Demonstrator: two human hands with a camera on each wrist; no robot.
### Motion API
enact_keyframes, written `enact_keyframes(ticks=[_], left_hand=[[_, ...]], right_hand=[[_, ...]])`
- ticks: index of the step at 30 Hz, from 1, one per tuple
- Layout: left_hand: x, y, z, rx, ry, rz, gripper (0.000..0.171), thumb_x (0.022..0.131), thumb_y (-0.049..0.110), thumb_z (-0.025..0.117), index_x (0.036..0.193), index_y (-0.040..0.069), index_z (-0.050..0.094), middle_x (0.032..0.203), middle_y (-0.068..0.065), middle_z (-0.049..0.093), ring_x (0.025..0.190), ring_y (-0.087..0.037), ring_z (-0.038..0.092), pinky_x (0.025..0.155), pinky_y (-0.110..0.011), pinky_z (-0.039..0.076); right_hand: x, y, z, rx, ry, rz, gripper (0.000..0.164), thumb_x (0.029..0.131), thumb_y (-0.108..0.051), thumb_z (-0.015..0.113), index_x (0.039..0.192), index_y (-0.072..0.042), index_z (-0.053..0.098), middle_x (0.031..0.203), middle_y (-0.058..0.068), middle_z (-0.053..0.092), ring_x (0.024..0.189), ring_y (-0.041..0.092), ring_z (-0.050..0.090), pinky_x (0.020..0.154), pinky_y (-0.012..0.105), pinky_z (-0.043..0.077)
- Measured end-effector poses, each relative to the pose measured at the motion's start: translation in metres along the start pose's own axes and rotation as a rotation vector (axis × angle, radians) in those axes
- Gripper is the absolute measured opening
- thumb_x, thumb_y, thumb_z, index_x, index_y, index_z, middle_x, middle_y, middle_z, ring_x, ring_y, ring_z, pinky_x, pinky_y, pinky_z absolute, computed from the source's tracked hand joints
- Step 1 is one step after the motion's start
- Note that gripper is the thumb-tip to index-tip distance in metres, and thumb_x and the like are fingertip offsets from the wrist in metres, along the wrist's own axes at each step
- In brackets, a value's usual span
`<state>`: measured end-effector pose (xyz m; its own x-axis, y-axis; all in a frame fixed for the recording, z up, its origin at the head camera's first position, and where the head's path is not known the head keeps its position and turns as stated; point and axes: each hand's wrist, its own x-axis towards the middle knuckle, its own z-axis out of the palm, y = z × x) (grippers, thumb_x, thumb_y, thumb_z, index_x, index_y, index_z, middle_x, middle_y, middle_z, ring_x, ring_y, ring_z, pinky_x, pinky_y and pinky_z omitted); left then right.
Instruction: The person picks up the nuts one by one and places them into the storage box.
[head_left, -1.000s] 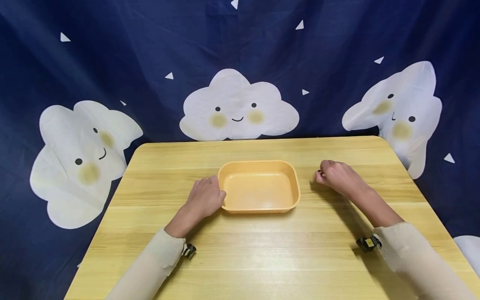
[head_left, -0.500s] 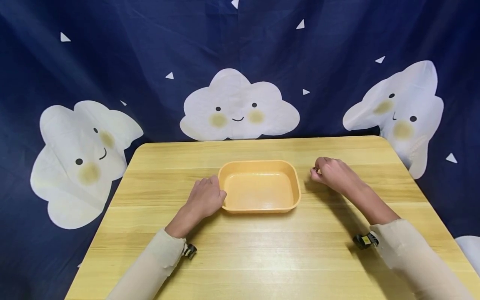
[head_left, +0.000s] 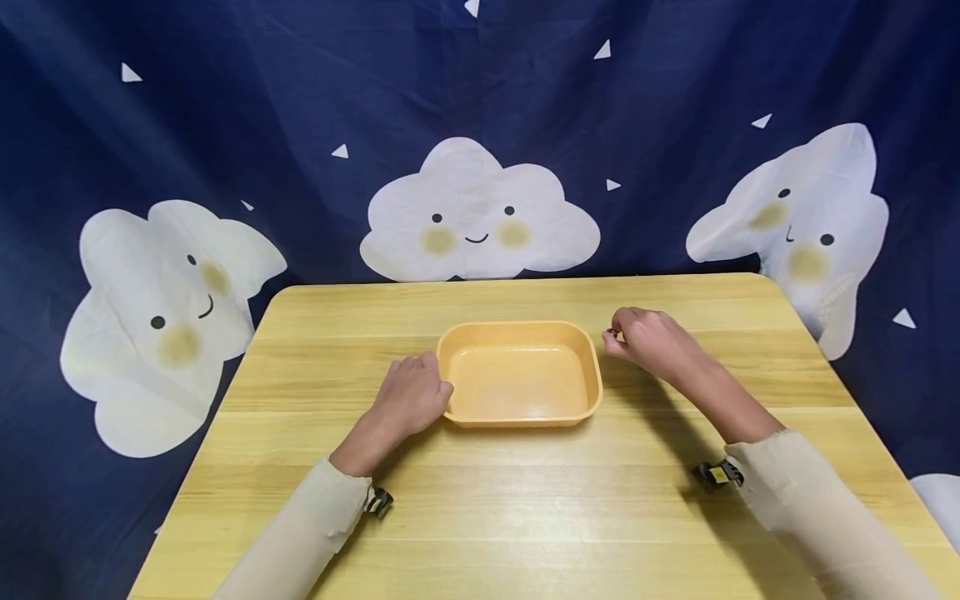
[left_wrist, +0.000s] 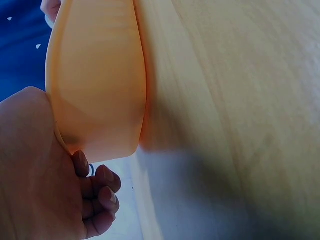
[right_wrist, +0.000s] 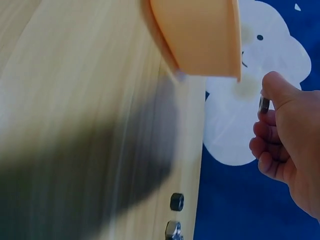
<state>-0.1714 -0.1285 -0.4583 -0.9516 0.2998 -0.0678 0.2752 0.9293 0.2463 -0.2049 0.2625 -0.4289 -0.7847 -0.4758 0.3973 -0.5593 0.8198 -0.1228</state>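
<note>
A shallow yellow-orange plastic tray [head_left: 517,383] stands on the wooden table, with nothing in it. My left hand [head_left: 411,395] grips its left end, thumb over the rim; in the left wrist view the fingers curl below the tray's corner. Just past the tray's right end, my right hand [head_left: 651,340] is raised above the table. Between its thumb and index finger it pinches a small metal nut [right_wrist: 264,104], seen nearly edge-on in the right wrist view. The other fingers fold in toward the palm.
Two more small metal pieces lie on the table in the right wrist view: a dark nut [right_wrist: 177,202] and a shinier nut [right_wrist: 173,230] close by. Behind the wooden table [head_left: 495,508] hangs a dark blue curtain [head_left: 315,67] with smiling white clouds.
My right hand has moved left, and slightly toward the table's far side, nearing the tray with the nut held. The left hand and the tray have stayed in place.
</note>
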Motion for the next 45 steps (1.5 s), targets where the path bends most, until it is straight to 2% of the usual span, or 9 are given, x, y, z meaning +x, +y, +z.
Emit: enact_keyframes(ticks=[7, 15, 20, 26, 37, 45], left_hand=[[0.002, -0.001, 0.0, -0.011, 0.013, 0.0, 0.02, 0.095, 0.026, 0.046, 0.085, 0.009, 0.049, 0.073, -0.005, 0.05, 0.069, -0.025, 0.047, 0.073, -0.037, 0.035], [0.0, 0.002, -0.001, 0.002, -0.032, -0.013, 0.021, 0.098, 0.027, 0.045, 0.088, 0.008, 0.047, 0.077, -0.006, 0.05, 0.072, -0.025, 0.046, 0.078, -0.037, 0.033], [0.0, 0.002, -0.001, 0.005, -0.031, -0.008, 0.022, 0.098, 0.027, 0.045, 0.089, 0.008, 0.047, 0.077, -0.006, 0.05, 0.072, -0.025, 0.045, 0.077, -0.037, 0.033], [-0.002, 0.002, -0.001, 0.005, -0.023, -0.002, 0.02, 0.098, 0.025, 0.046, 0.087, 0.008, 0.046, 0.076, -0.006, 0.049, 0.07, -0.026, 0.045, 0.076, -0.037, 0.033], [0.0, 0.0, 0.0, 0.009, -0.027, 0.006, 0.02, 0.098, 0.025, 0.046, 0.088, 0.009, 0.046, 0.076, -0.006, 0.049, 0.071, -0.025, 0.045, 0.077, -0.037, 0.033], [0.0, 0.0, -0.001, 0.016, -0.032, 0.002, 0.021, 0.099, 0.027, 0.046, 0.089, 0.008, 0.046, 0.078, -0.006, 0.049, 0.073, -0.026, 0.045, 0.079, -0.038, 0.035]], right_hand=[[0.012, -0.009, -0.001, 0.04, -0.009, -0.002, 0.015, 0.089, -0.015, 0.066, 0.087, 0.0, 0.067, 0.077, 0.009, 0.07, 0.06, 0.017, 0.061, 0.055, 0.035, 0.053], [0.022, -0.021, 0.002, 0.044, -0.027, -0.053, 0.018, 0.09, -0.017, 0.066, 0.087, 0.001, 0.068, 0.077, 0.009, 0.069, 0.061, 0.017, 0.06, 0.056, 0.034, 0.053], [0.031, -0.032, 0.005, 0.054, -0.029, -0.088, 0.017, 0.09, -0.017, 0.067, 0.085, 0.0, 0.066, 0.073, 0.007, 0.065, 0.058, 0.015, 0.055, 0.054, 0.032, 0.049], [0.041, -0.043, 0.012, 0.049, -0.085, -0.141, 0.015, 0.09, -0.015, 0.068, 0.084, -0.001, 0.066, 0.075, 0.006, 0.066, 0.059, 0.015, 0.056, 0.056, 0.032, 0.051], [0.048, -0.05, 0.029, 0.047, -0.168, -0.217, 0.014, 0.091, -0.013, 0.067, 0.08, -0.005, 0.064, 0.072, 0.002, 0.058, 0.059, 0.01, 0.047, 0.056, 0.027, 0.045], [0.052, -0.051, 0.036, 0.011, -0.219, -0.242, 0.026, 0.09, -0.015, 0.068, 0.07, -0.01, 0.053, 0.065, 0.0, 0.049, 0.057, 0.01, 0.04, 0.053, 0.026, 0.041]])
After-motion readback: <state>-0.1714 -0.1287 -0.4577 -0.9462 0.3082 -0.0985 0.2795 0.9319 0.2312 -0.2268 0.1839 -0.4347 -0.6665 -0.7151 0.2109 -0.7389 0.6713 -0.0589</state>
